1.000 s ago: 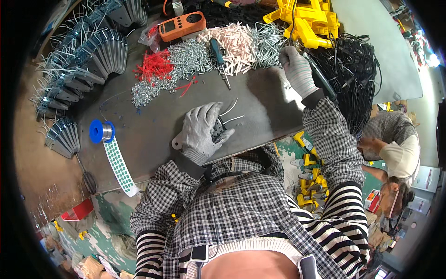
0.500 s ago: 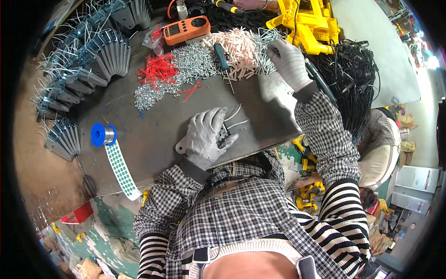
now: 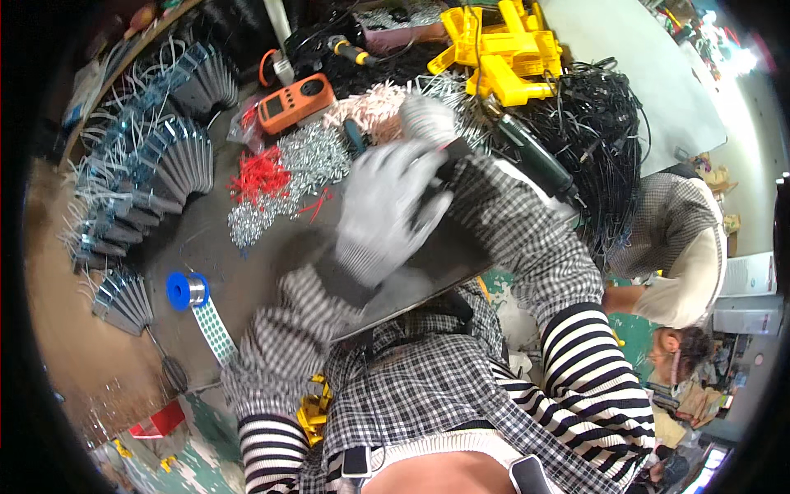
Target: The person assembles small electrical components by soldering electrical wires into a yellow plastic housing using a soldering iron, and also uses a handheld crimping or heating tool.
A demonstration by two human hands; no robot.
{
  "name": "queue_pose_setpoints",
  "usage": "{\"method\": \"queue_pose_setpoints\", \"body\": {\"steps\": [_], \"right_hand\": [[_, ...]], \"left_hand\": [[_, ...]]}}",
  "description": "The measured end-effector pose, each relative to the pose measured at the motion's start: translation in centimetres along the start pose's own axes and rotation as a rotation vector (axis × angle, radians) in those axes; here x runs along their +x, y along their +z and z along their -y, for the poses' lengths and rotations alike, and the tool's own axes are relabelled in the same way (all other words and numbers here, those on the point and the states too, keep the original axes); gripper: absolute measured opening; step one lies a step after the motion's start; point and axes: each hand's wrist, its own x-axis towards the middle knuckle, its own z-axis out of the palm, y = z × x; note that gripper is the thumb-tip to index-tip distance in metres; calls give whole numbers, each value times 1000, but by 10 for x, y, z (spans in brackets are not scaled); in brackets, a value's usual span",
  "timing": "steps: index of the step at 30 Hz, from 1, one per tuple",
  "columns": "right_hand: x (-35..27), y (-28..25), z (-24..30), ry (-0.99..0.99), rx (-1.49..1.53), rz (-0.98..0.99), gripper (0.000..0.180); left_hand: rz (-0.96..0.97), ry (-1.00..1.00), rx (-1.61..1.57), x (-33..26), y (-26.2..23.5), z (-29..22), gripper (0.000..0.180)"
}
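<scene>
My left hand, in a pale grey glove, is raised over the dark work table. Motion blurs it; its thumb points away from the fingers, and I cannot make out what lies under the palm. Just beyond, my gloved right hand reaches to the pile of pale pink tubes, its fingers largely hidden. A teal-handled screwdriver lies beside the heap of silver screws. To the right of my right hand is a dark green electric screwdriver.
Fanned grey metal plates with white wires line the left side. An orange meter, red pieces, a solder spool, yellow housings and black cables surround the work area. A co-worker is at the right.
My left hand has lifted and moved away from me, and the metal part with white wires under it no longer shows. My right hand has moved left to the pink tubes. The whole view has shifted.
</scene>
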Motion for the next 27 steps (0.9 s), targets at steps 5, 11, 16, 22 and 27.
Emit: {"method": "queue_pose_setpoints", "body": {"steps": [5, 11, 16, 22, 27], "right_hand": [[-19, 12, 22, -55, -31, -49, 26], [-8, 18, 22, -123, -61, -57, 26], [14, 21, 20, -176, -49, -15, 27], [46, 31, -24, -286, -53, 37, 27], [-8, 24, -36, -359, 1832, -435, 12]], "left_hand": [[334, 164, 647, 164, 105, 35, 35], [501, 558, 876, 239, 162, 57, 24], [895, 186, 369, 254, 117, 19, 67], [700, -488, -791, 198, 75, 25, 53], [151, -481, -1148, 67, -2, 31, 44]]}}
